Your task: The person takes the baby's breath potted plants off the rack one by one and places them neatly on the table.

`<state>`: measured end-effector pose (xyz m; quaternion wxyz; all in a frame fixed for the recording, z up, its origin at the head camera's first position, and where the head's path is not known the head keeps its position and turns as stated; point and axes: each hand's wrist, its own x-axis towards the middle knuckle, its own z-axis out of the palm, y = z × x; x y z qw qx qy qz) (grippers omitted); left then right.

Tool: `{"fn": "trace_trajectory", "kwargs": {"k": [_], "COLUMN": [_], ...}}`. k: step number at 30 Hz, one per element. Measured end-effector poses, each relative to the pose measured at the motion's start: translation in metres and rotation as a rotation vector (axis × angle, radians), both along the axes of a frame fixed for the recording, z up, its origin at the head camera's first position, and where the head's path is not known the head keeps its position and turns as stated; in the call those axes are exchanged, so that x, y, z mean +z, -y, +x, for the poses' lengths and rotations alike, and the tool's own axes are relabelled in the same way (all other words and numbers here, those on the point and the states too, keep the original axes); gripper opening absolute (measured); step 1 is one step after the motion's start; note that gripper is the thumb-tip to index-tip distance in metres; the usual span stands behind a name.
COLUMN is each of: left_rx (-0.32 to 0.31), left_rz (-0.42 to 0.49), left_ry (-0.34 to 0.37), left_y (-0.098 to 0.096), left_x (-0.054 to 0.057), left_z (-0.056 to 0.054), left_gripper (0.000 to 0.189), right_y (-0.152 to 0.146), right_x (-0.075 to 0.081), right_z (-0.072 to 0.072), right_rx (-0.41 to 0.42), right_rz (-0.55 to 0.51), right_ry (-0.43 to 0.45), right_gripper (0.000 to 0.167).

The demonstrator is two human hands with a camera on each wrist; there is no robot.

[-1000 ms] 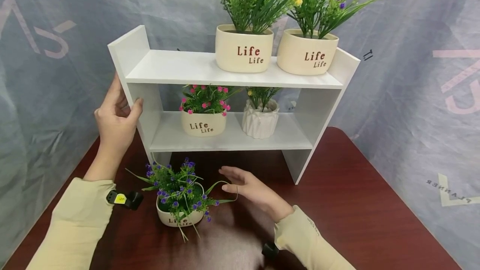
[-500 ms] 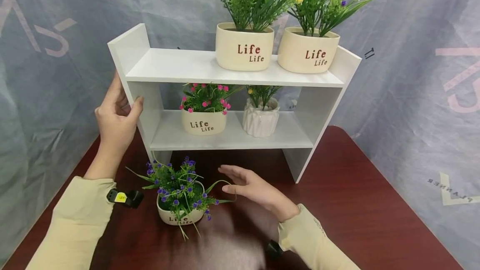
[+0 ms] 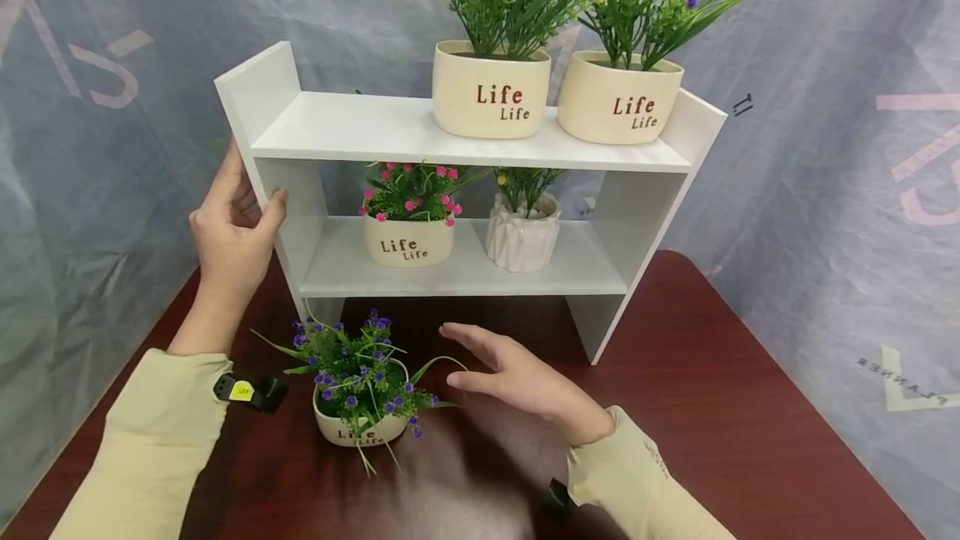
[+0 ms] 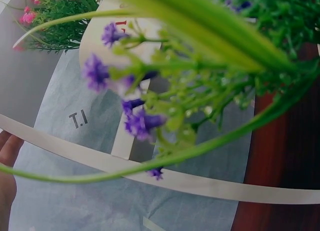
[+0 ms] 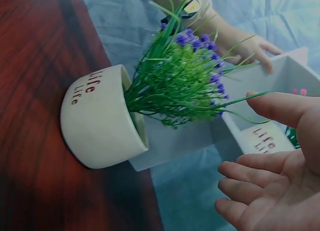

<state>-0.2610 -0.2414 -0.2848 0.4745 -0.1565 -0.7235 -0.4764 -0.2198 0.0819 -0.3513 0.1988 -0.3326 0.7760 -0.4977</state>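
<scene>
Space has widened slightly in our right grip [image 3: 517,369], thumb [image 5: 280,107] and fingers [image 5: 250,164] now further apart and holding nothing, though we cannot tell whether the foliage [image 5: 172,83] brushes the thumb. Beside it the purple-flowered pot [image 5: 100,123] sits unmoved on the counter [image 3: 750,440], before the left end of the white shelf [image 3: 345,119]. Our left grip [image 3: 232,232] stays clamped on that shelf's side panel [image 3: 296,207], so we judge the shelf steadied while the pot, with no fingers round it, stays free of either hold.
</scene>
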Motion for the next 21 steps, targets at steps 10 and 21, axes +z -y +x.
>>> {"fn": "trace_trajectory", "kwargs": {"k": [10,21], "left_rx": [-0.023,-0.021], "left_rz": [0.035,0.016], "left_ry": [0.029,0.015], "left_y": [0.000,0.000], "left_x": [0.001,0.000], "left_z": [0.001,0.001], "left_gripper": [0.066,0.065], "right_y": [-0.005,-0.018], "right_x": [0.030,0.062], "right_z": [0.007,0.016], "right_rx": [-0.032,-0.192], "right_rz": [0.011,0.060], "right_ry": [-0.091,-0.330], "right_gripper": [0.064,0.067]}}
